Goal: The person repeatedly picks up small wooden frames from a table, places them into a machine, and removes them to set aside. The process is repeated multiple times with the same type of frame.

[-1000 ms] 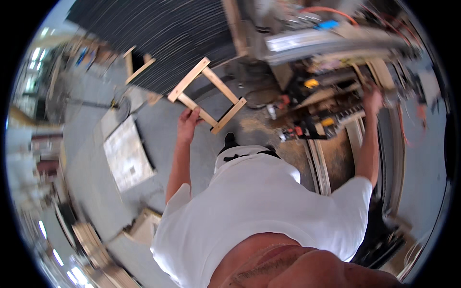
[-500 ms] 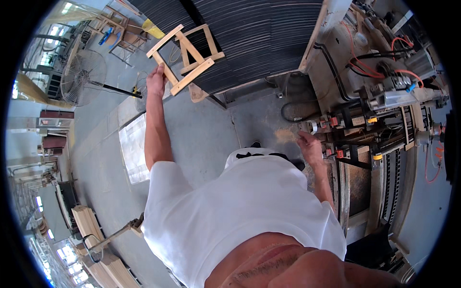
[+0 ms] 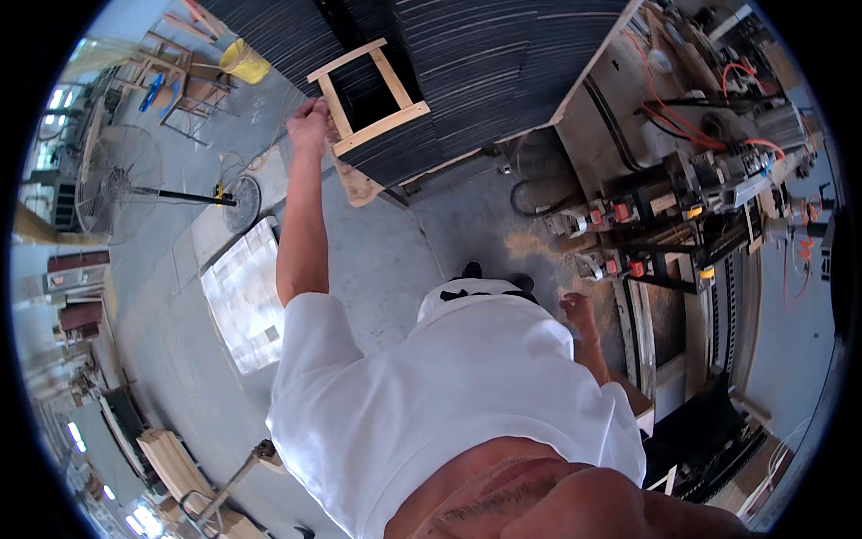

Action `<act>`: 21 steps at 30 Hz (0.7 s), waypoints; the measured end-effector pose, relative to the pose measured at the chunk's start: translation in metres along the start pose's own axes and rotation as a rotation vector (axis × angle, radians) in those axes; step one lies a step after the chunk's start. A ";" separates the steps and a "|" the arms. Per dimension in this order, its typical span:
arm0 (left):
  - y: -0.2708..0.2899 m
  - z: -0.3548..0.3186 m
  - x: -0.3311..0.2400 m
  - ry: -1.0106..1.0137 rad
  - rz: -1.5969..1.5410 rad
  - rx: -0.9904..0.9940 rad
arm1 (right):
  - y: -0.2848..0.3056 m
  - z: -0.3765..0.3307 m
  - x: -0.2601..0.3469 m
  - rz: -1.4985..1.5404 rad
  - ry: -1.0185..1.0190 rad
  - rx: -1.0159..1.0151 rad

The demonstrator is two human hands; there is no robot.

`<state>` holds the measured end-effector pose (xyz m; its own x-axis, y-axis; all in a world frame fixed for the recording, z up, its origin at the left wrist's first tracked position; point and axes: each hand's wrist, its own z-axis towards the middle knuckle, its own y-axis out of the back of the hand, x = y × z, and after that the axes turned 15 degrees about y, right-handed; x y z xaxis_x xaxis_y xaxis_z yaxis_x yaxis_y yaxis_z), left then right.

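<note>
A light wooden frame point(image 3: 383, 124) of four-sided shape lies on a stack of dark layered sheets point(image 3: 503, 72), over a dark gap in it. My left hand point(image 3: 308, 126) is at the frame's left bar, its fingers curled against the wood; the fingertips are partly hidden. Only one frame outline shows, so a second frame below it cannot be made out. My right hand point(image 3: 579, 310) hangs by my right hip, fingers loosely bent and apart, with nothing visible in it. It is nearest to the machine with clamps point(image 3: 628, 242).
A standing fan point(image 3: 117, 184) and a yellow bucket point(image 3: 244, 61) are at the left. A pale sheet point(image 3: 247, 296) lies on the floor. Wooden boards point(image 3: 175, 463) are stacked at lower left. Hoses and rails fill the right side, with sawdust point(image 3: 530, 242) on the floor.
The frame in my left hand has gone from tilted above another frame to lying flat on the stack, outlines now merged. My right hand has drawn back from the machine toward my hip.
</note>
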<state>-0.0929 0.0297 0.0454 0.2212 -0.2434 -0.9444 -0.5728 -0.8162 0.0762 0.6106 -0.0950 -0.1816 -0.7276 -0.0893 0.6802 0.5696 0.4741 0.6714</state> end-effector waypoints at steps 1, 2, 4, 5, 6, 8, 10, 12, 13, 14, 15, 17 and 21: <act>0.006 -0.005 0.001 -0.169 0.066 -0.046 | -0.001 -0.003 0.009 0.015 -0.006 -0.023; 0.011 -0.011 0.001 -0.270 0.142 -0.119 | -0.003 -0.006 0.014 -0.014 0.022 -0.066; -0.007 -0.051 0.000 -0.406 0.096 -0.142 | 0.005 -0.011 0.022 -0.043 0.019 -0.140; -0.007 -0.067 0.003 -0.437 0.052 -0.103 | 0.013 -0.009 0.031 -0.040 0.008 -0.159; -0.028 -0.110 -0.002 -0.482 0.056 -0.057 | 0.018 -0.015 0.028 0.014 0.066 -0.298; -0.066 -0.190 0.001 -0.404 0.067 0.074 | 0.049 -0.016 0.059 -0.021 0.032 -0.341; -0.106 -0.233 0.043 -0.357 0.107 0.320 | 0.098 -0.022 0.113 -0.009 -0.092 -0.359; -0.150 -0.266 0.097 -0.146 0.137 0.738 | 0.141 -0.045 0.144 -0.043 -0.066 -0.434; -0.169 -0.284 0.120 0.025 0.197 0.918 | 0.156 -0.060 0.147 -0.145 0.022 -0.542; -0.187 -0.302 0.139 0.119 0.253 1.029 | 0.169 -0.079 0.148 -0.257 0.110 -0.636; -0.200 -0.321 0.148 0.148 0.339 1.124 | 0.184 -0.102 0.151 -0.301 0.088 -0.697; -0.222 -0.348 0.165 0.139 0.509 1.270 | 0.215 -0.160 0.152 -0.417 0.039 -0.833; -0.263 -0.381 0.192 0.085 0.681 1.372 | 0.245 -0.302 0.138 -0.757 -0.499 -1.087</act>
<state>0.4008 -0.0018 -0.0342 -0.3608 -0.4261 -0.8296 -0.8344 0.5449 0.0830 0.7650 -0.2556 0.1653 -0.9117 0.4091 0.0386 -0.1738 -0.4689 0.8660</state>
